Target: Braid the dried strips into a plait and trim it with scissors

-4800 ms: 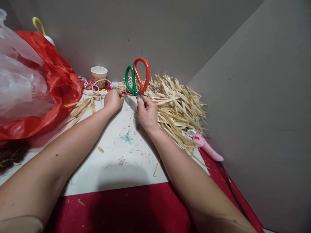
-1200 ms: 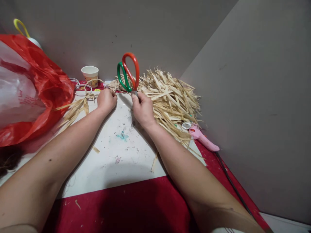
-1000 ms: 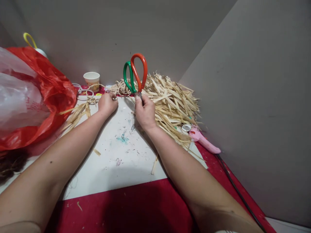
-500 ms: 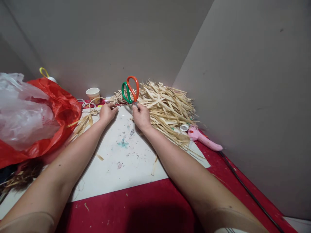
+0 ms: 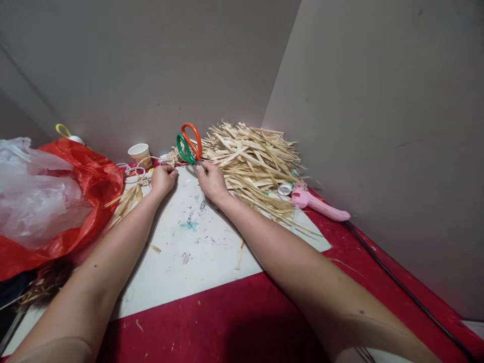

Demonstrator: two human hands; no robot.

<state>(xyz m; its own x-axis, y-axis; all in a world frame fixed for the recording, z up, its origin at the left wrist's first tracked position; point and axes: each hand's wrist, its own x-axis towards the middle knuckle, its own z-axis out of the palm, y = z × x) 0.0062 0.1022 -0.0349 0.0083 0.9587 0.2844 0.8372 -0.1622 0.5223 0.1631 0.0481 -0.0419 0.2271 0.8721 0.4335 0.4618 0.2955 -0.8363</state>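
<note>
A pair of scissors (image 5: 192,143) with one green and one orange handle loop stands up out of my right hand (image 5: 212,182). That hand is closed around the blade end, so the loops point up and away from me and the blades are mostly hidden. My left hand (image 5: 162,180) rests just to the left, its fingers curled together at the far part of the white board (image 5: 177,272). Whatever those fingers hold, if anything, is hidden. Right beside my right hand spreads a large pile of dry, straw-coloured strips (image 5: 253,161). Beige cord (image 5: 174,157) lies behind both hands.
A paper cup (image 5: 139,155) and white rings (image 5: 135,174) stand behind my left hand. Red and clear plastic bags (image 5: 94,186) fill the left side. A pink glue gun (image 5: 321,205) with a black cable lies at right on the red tabletop (image 5: 181,327). Grey walls close the back.
My left fingers have curled in closer together. The scissors stay in my right hand, tilted a little further left. The whole view has shifted slightly.
</note>
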